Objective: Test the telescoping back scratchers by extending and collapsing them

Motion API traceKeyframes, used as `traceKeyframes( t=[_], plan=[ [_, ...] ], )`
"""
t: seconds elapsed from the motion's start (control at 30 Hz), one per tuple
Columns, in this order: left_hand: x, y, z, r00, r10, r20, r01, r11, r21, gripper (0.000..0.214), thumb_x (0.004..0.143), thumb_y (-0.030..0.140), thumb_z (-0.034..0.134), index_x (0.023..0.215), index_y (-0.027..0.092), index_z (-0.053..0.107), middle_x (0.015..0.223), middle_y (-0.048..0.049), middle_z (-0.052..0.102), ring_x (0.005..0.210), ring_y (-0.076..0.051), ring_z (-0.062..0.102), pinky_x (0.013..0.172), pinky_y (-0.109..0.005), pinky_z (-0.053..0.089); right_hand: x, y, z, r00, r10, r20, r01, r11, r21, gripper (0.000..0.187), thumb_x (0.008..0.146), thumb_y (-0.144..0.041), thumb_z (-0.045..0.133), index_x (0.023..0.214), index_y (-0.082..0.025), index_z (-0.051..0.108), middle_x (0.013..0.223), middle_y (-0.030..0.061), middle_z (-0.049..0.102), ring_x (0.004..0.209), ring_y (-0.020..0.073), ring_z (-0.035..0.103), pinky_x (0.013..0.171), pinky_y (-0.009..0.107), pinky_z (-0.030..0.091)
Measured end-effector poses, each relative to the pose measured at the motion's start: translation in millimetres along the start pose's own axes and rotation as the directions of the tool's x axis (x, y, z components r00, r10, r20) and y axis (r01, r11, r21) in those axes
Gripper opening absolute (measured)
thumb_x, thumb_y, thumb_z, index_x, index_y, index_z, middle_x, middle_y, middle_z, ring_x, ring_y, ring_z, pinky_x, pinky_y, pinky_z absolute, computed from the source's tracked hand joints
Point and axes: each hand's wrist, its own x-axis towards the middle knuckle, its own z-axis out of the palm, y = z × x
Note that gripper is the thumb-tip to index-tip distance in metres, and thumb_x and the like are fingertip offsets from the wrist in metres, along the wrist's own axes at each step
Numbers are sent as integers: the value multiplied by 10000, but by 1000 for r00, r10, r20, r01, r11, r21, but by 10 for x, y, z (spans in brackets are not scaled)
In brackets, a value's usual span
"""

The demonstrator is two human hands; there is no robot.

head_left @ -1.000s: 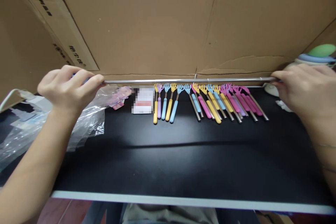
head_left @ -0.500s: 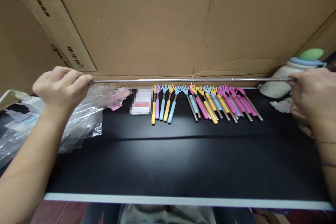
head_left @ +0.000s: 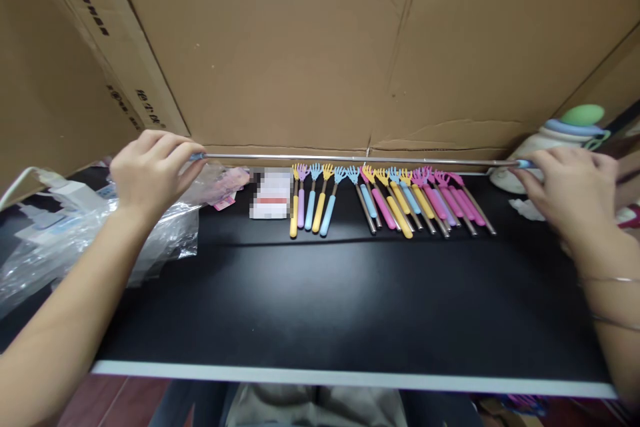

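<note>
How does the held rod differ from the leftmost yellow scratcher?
The rod is far longer than the yellow scratcher. Left hand and right hand hold the rod crosswise; the yellow scratcher lies on the table. The rod shows blue ends, the yellow scratcher a yellow handle. Both have slim shafts.

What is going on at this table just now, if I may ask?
Someone's left hand and right hand grip opposite ends of a thin metal rod, held raised over the table. Colourful back scratchers lie in two groups towards the back, and a plastic bag lies at the left.
</note>
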Motion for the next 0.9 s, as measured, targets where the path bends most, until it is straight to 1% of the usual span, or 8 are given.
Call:
traceKeyframes(
  t=[0.13, 0.27, 0.43, 0.53, 0.63, 0.7, 0.8, 0.9],
  plan=[
    [-36, -3, 79, 1000, 31, 0, -31, 999, -17, 176, 858, 368, 524, 856, 235, 639, 868, 35, 690, 792, -140, 527, 602, -231, 362, 17, -58, -1, 997, -42, 63, 41, 999, 13, 283, 893, -368, 422, 971, -157, 594, 877, 97, 643, 882, 196, 468, 849, 353, 206],
    [-85, -83, 161, 999, 34, -24, -34, 999, -3, 184, 866, 363, 520, 837, 229, 644, 806, 37, 693, 772, -133, 550, 619, -236, 384, 24, -139, 1, 988, -101, 116, 95, 994, 62, 286, 902, -353, 420, 988, -164, 616, 895, 112, 645, 876, 183, 491, 911, 370, 163],
    [-68, -155, 153, 992, -64, -106, 60, 997, -39, 193, 865, 362, 524, 842, 226, 658, 780, 27, 695, 711, -130, 551, 640, -256, 410, 45, -254, -52, 979, -200, 32, 196, 975, 104, 284, 897, -345, 438, 987, -160, 633, 851, 106, 649, 830, 171, 523, 964, 355, 178],
    [-12, 10, 74, 995, 11, -101, -20, 996, -87, 191, 873, 366, 515, 848, 238, 655, 743, 47, 686, 666, -121, 547, 661, -256, 423, 74, -420, -178, 953, -294, -78, 303, 939, 164, 308, 910, -349, 405, 948, -164, 648, 814, 90, 656, 787, 160, 543, 961, 340, 236],
    [57, 318, -41, 984, 145, -99, -162, 969, -184, 178, 884, 353, 509, 854, 247, 649, 710, 61, 675, 683, -111, 575, 754, -257, 436, 93, -664, -359, 906, -383, -181, 418, 880, 225, 319, 922, -349, 379, 912, -177, 648, 800, 63, 663, 768, 146, 557, 937, 321, 289],
    [101, 516, -124, 973, 197, -124, -222, 946, -237, 159, 871, 345, 532, 861, 246, 656, 676, 51, 666, 646, -115, 570, 736, -251, 438, 90, -817, -472, 866, -445, -227, 494, 832, 252, 287, 918, -338, 397, 897, -182, 637, 810, 45, 668, 775, 139, 563, 917, 309, 312],
    [146, 708, -231, 979, 173, -111, -199, 933, -301, 147, 871, 318, 533, 890, 237, 654, 705, 31, 680, 628, -128, 572, 647, -254, 424, 68, -971, -590, 821, -502, -272, 565, 780, 268, 223, 902, -306, 440, 886, -174, 619, 804, 33, 664, 777, 141, 570, 897, 310, 333],
    [157, 823, -298, 986, 137, -96, -163, 924, -347, 160, 881, 311, 514, 859, 228, 648, 723, 20, 690, 660, -140, 595, 631, -262, 415, 46, -1066, -684, 795, -508, -333, 599, 745, 293, 173, 888, -272, 470, 877, -163, 605, 769, 30, 656, 748, 144, 570, 851, 308, 360]
  ],
)
